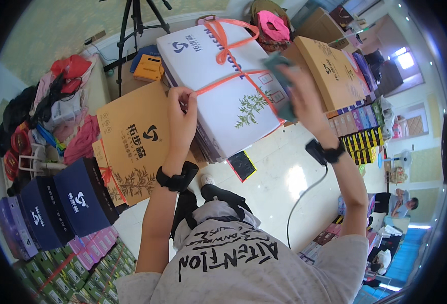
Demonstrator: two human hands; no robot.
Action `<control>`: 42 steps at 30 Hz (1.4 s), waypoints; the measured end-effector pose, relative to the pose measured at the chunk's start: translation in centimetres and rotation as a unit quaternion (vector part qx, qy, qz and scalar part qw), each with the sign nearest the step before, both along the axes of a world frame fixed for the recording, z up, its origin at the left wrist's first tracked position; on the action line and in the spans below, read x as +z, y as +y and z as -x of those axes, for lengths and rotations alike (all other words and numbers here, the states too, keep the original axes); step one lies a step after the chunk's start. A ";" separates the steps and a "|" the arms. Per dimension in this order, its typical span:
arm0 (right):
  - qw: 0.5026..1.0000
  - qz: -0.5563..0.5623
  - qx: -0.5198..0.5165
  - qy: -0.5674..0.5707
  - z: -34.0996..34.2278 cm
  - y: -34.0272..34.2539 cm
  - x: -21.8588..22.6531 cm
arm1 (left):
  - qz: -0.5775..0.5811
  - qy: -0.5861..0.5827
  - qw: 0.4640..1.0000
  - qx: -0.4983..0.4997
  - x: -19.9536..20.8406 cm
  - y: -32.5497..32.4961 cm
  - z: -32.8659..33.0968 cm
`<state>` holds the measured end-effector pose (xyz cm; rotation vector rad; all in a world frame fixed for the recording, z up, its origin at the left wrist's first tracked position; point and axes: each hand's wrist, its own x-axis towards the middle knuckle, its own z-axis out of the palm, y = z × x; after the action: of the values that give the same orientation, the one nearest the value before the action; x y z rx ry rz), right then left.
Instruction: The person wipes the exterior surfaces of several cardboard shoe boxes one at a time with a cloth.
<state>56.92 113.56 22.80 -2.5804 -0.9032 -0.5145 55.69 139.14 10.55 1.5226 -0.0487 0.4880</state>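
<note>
A large white box (223, 101) with a green leaf print lies in front of me, tied with red plastic string (223, 84) that crosses its top and forms a bow at the far side. My left hand (183, 106) is closed at the box's left edge, its curled fingertips gripping the string where it reaches that edge. Over the box's right side, my right hand (303, 93) is closed on a dark green cloth (279, 68), which hangs against the box. Both hand and cloth are blurred by motion. Each wrist wears a black band.
Brown cartons stand left (127, 121) and right (329, 71) of the white box. Dark blue boxes (84, 195) and green shoe boxes (64, 268) are stacked at lower left. A black tripod (137, 25) rises behind. Clothes (56, 101) are heaped at left. Another person (398, 202) is far right.
</note>
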 end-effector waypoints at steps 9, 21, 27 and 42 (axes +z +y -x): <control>0.991 0.099 -0.038 0.081 4.2 -3.3 -2.7 | -0.006 0.025 0.999 -0.031 -0.1 1.5 0.1; 0.954 -0.236 -0.177 0.057 2.8 0.3 -0.3 | 0.039 0.019 0.998 -0.051 -0.4 1.2 -0.2; 0.991 0.038 0.046 0.124 6.6 9.5 -2.7 | 0.020 0.006 0.999 -0.026 -0.6 1.2 0.0; 0.755 -0.549 -0.099 0.343 8.2 -8.1 2.1 | -0.158 -0.056 0.985 -0.026 1.3 2.5 -0.5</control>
<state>48.70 105.50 24.88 -1.5103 0.0238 -0.0381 56.21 141.66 11.86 1.7984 -0.2632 0.5428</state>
